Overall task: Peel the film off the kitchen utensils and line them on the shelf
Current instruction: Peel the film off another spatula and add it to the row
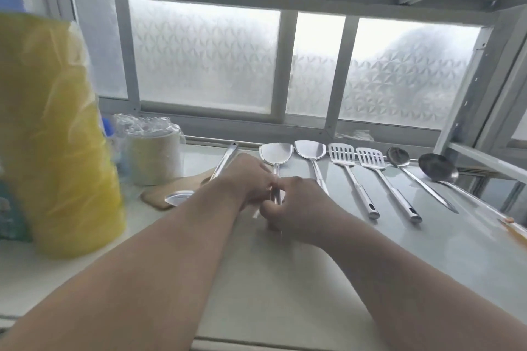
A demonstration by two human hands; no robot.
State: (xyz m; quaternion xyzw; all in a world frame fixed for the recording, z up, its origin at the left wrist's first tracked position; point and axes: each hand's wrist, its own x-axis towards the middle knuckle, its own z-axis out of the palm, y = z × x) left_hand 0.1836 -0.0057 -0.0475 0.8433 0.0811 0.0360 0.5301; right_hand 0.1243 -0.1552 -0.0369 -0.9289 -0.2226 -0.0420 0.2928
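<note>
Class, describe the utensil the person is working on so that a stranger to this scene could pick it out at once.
Start at the frosted window and drop to the steel shelf, where a row of utensils lies. The one wanted is the solid spatula at the row's left end. Unlike its neighbours, its handle is held by both the left hand and the right hand.

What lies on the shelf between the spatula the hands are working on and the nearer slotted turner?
In the head view, one solid spatula lies between the held spatula and the slotted turner, parallel to both. Both hands, left and right, grip the held spatula's handle.
</note>
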